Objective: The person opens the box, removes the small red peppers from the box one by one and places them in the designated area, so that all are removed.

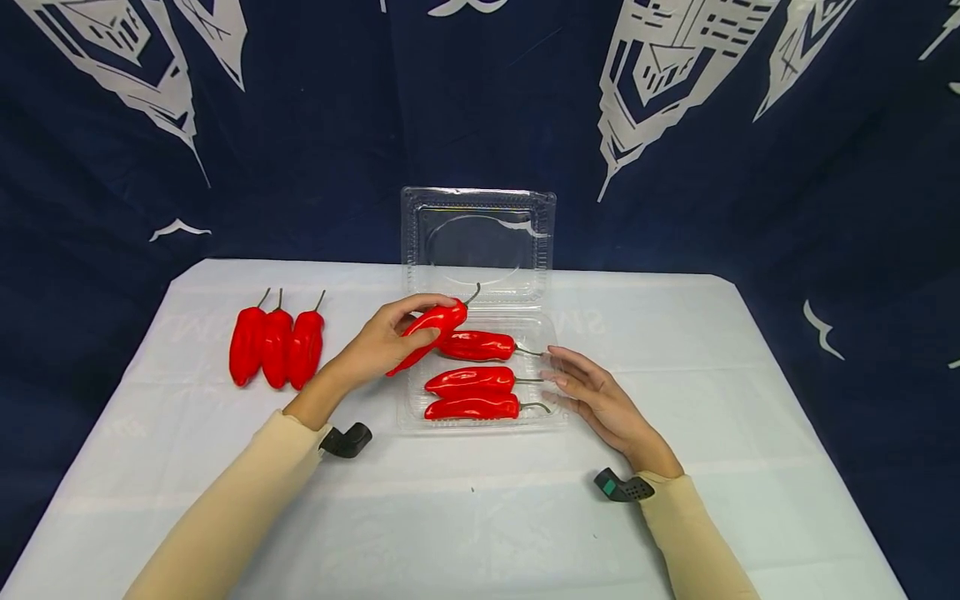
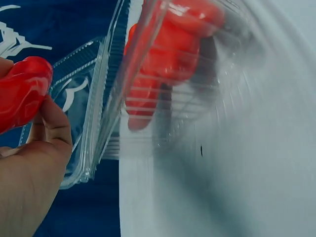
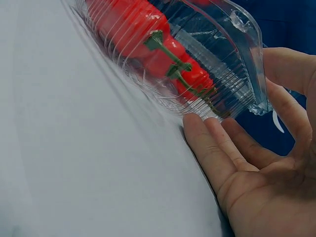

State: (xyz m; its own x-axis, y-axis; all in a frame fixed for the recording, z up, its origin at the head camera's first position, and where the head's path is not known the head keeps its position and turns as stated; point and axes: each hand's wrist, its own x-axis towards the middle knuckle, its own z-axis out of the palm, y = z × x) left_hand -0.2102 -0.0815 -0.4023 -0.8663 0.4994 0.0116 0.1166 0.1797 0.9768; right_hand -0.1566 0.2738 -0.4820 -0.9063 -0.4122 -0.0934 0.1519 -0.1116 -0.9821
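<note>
My left hand [image 1: 372, 343] grips a glossy red chili pepper [image 1: 442, 318] between thumb and fingers, its green stem pointing up and to the right. This pepper is over the back left of a clear plastic clamshell container [image 1: 415, 412]. Inside the container lie three more red peppers [image 1: 474, 406], side by side with stems toward the right. At the container's right side is my right hand [image 1: 603, 404]. The right wrist view shows its thumb [image 3: 289, 66] at the rim and its extended fingers [image 3: 210, 148] near the base.
Three red peppers [image 1: 276, 346] lie together on the left of the white-covered table [image 1: 480, 517], stems away from me. The container's clear lid [image 1: 480, 237] stands raised at its back. Behind the table hangs a dark blue patterned cloth [image 1: 315, 150].
</note>
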